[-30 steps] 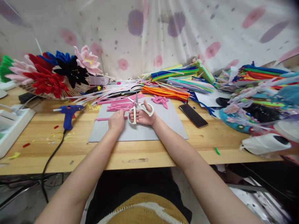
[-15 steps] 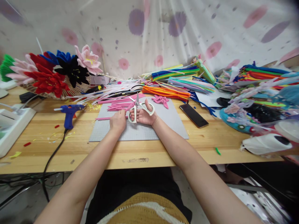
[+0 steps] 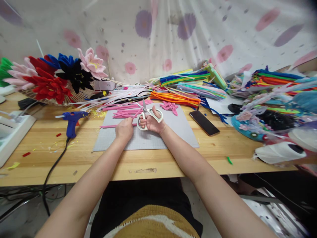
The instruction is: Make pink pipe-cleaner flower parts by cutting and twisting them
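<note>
My right hand is closed around the white-handled scissors, fingers and thumb through the loops. Their blades are parted and point away from me. My left hand is a loose fist pinching a pink pipe cleaner, whose end reaches toward the blades; whether they touch it I cannot tell. Both hands are over a grey cutting mat. Beyond the left hand lies a pile of cut pink pipe cleaners. A bent pink pipe-cleaner piece rests on the mat beyond my right hand.
A blue glue gun with its cord stands at left, near a white power strip. Fuzzy flowers fill the back left. Bundles of coloured pipe cleaners line the back. At right are a phone and a white roll.
The scissor handles have shifted slightly in my right hand, and its fingers curl a little more. My left hand stays almost in place. The whole view has slid slightly left.
</note>
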